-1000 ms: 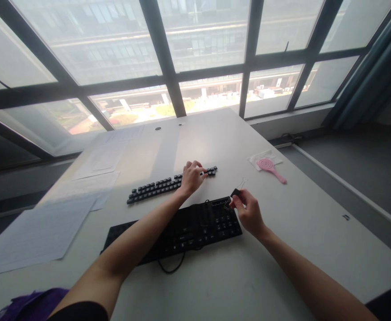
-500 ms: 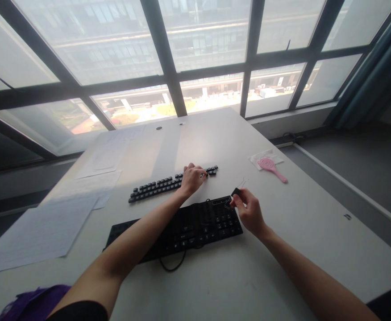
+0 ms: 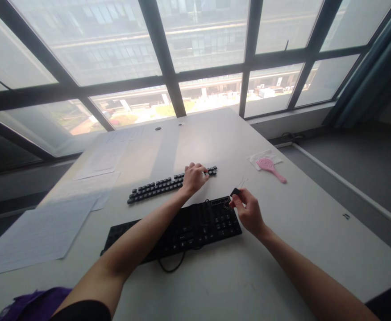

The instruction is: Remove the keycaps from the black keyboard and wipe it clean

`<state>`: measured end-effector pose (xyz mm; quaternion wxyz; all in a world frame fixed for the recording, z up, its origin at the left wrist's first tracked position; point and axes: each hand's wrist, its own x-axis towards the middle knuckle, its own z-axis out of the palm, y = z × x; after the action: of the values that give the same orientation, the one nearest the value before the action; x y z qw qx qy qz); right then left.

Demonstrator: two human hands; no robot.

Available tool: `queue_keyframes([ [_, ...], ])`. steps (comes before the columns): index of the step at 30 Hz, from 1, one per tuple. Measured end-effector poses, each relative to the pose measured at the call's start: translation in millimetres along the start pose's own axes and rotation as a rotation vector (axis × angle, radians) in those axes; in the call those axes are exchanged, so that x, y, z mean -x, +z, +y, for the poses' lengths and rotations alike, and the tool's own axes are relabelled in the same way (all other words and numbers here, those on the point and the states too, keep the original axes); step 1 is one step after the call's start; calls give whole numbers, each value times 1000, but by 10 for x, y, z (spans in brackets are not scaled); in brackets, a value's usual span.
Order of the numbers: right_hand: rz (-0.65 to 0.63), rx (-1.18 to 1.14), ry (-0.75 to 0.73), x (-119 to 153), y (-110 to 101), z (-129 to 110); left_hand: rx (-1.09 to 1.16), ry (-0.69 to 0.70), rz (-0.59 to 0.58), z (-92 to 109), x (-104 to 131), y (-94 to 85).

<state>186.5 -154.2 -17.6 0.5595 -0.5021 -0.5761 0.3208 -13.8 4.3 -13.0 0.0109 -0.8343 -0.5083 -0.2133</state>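
My left hand (image 3: 194, 178) reaches across the keyboard to the rows of loose keycaps (image 3: 155, 189). Thumb and index finger close around a small dark keycap at the right part of the rows; the fingers partly hide it. The black keyboard (image 3: 220, 223) lies in front of me, its middle and left covered by my left forearm. My right hand (image 3: 248, 211) is closed on a keycap puller (image 3: 235, 191), a black handle with thin wires pointing up and away. It hovers by the keyboard's upper right corner, where number keys show.
A pink hairbrush (image 3: 272, 169) rests partly on a clear plastic wrapper (image 3: 254, 158) at the right. Papers (image 3: 44, 232) spread over the left side of the white table (image 3: 209, 138). A keyboard cable (image 3: 172, 269) loops out in front; purple cloth (image 3: 36, 305) lies bottom left.
My left fingers have shifted very slightly at the keycap rows, and the dark keycap between them shows less. My right hand keeps its place with the puller.
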Motion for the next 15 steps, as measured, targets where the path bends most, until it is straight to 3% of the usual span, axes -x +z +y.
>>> queue_keyframes([
  [10,6,6,0,-5,-2,-20,0,52,-6,189,-157,110],
  [15,-3,18,2,-3,-1,-6,-4,45,-1,192,-179,128],
])
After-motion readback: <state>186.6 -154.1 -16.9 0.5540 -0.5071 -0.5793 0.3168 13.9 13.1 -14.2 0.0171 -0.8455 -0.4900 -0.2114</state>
